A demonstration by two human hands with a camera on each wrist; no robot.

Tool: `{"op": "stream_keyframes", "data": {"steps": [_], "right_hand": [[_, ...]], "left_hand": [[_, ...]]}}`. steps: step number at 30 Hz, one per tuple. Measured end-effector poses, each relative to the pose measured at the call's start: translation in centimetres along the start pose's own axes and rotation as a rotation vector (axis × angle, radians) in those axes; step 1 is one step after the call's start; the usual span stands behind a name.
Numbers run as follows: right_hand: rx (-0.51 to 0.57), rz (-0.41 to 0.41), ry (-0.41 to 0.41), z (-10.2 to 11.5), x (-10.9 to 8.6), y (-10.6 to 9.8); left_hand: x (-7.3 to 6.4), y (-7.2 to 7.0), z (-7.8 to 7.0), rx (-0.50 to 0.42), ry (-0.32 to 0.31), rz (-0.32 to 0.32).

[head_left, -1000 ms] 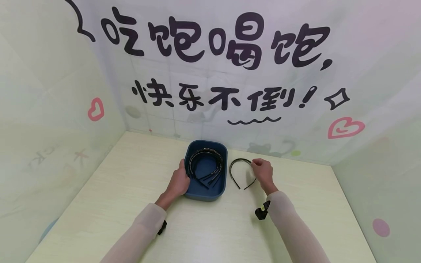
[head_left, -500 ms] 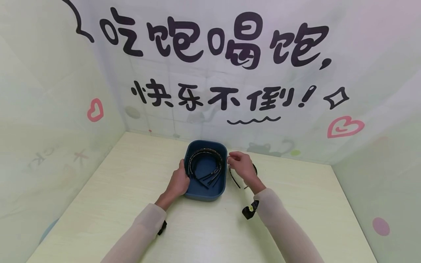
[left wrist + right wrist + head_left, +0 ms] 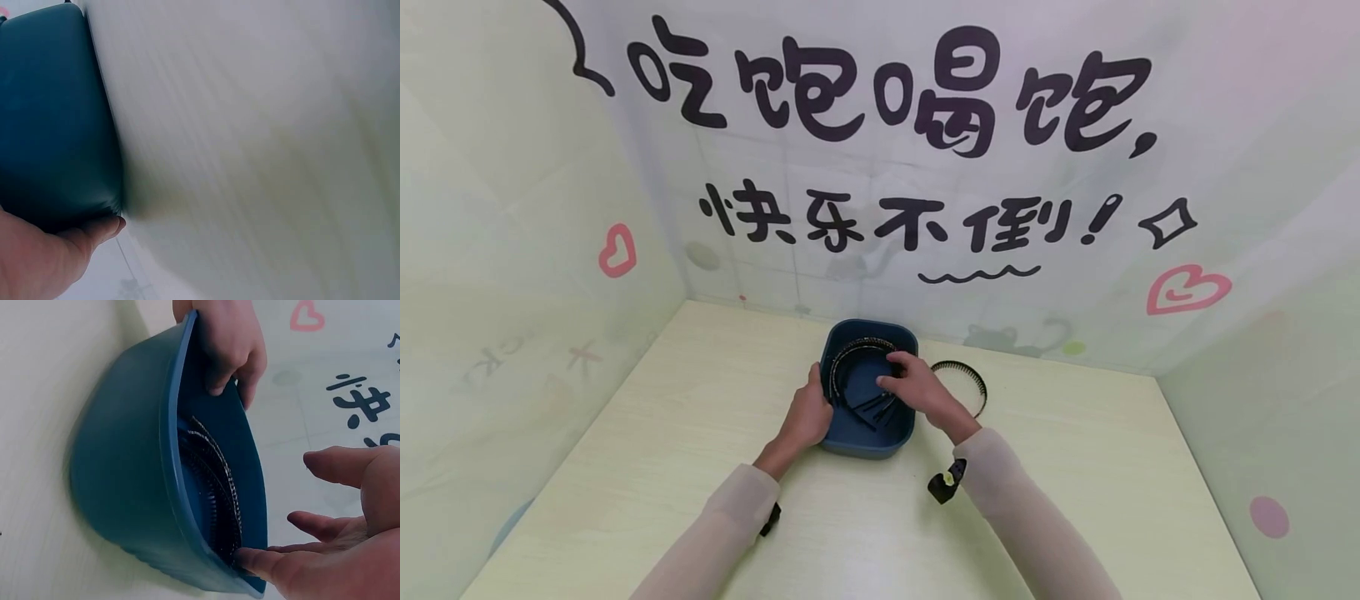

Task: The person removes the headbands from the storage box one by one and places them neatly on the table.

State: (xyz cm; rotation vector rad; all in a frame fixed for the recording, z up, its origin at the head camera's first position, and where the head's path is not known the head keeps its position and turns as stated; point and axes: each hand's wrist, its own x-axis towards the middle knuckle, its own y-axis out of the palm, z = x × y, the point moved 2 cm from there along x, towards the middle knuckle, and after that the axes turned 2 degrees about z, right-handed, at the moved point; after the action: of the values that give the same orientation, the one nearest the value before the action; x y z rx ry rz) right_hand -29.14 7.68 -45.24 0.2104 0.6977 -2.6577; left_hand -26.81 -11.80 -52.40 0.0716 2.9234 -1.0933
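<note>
A dark blue rectangular bin (image 3: 861, 452) stands on the table, with several thin black headbands (image 3: 867, 342) lying inside, some with teeth. My left hand (image 3: 808, 415) grips the bin's left side; in the right wrist view its fingers reach over the rim. Over the bin's right side, my right hand (image 3: 922, 392) reaches in with thumb and fingers spread apart. One right fingertip (image 3: 249, 557) is at the headbands in the right wrist view; whether it touches them I cannot tell. Another black toothed headband (image 3: 983, 390) lies on the table right of the bin, partly covered by the right hand and wrist.
The pale wood table (image 3: 730, 392) is enclosed by a printed cloth backdrop (image 3: 880, 275) at the back and both sides. The bin stands close to the back cloth. A black wrist camera (image 3: 946, 482) hangs under the right sleeve.
My right hand has left the headband on the table and moved left, across the bin's right rim and over its inside. The headband stays on the table. The left hand has not moved.
</note>
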Motion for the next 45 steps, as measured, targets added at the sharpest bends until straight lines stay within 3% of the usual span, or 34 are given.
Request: {"op": "stream_keyframes", "data": {"steps": [7, 23, 31, 45], "right_hand": [[-0.039, 0.021, 0.013, 0.4, 0.2, 1.1], [-0.006, -0.066, 0.047, -0.3, 0.6, 1.6], [0.044, -0.120, -0.001, -0.1, 0.7, 1.4], [0.027, -0.181, -0.059, -0.4, 1.0, 1.2]], "left_hand": [[0.0, -0.1, 0.0, -0.005, 0.007, -0.006], [0.1, 0.2, 0.1, 0.000, 0.018, 0.000], [0.2, 0.1, 0.0, 0.005, 0.012, -0.012], [0.3, 0.1, 0.3, 0.000, 0.003, 0.008]]}}
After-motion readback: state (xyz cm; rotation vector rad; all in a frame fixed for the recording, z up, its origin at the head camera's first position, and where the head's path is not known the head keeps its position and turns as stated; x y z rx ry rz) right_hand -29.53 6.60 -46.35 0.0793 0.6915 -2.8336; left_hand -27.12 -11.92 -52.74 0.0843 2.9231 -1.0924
